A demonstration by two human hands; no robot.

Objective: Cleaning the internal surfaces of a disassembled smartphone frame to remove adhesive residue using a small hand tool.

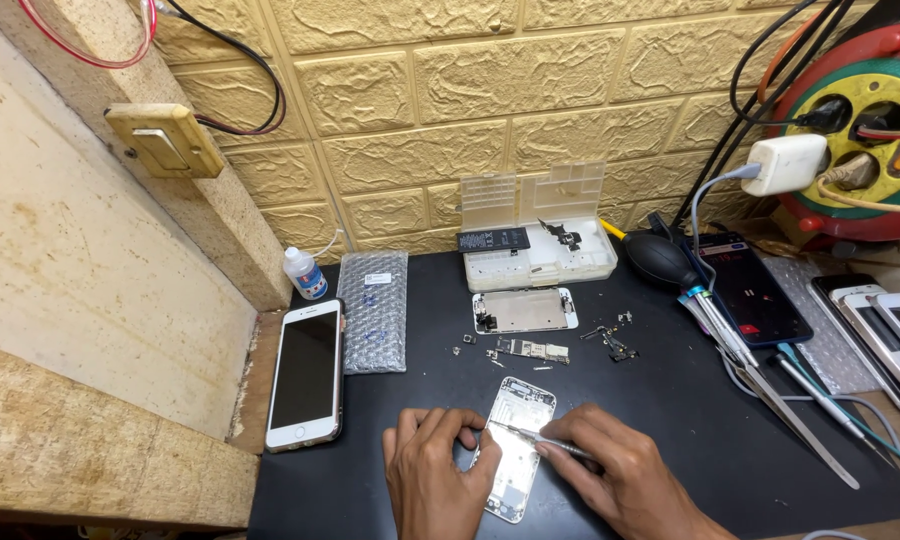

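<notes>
The left hand [432, 470] holds the open phone shell [515, 448]; the right hand [615, 470] grips tweezers [530, 437]. A slip could scratch it, I think.

Open black mat [670, 420] is found right of the right hand [620, 480], bounded further right by tweezers [770, 385] lying aslant. Passage ahead of the opened phone shell [515, 445] is obstructed by a logic board [533, 349], a metal plate [525, 310] and scattered small parts [615, 340]. The left side is blocked by a white phone [306, 373] and a bubble-wrap pouch [373, 310].
</notes>
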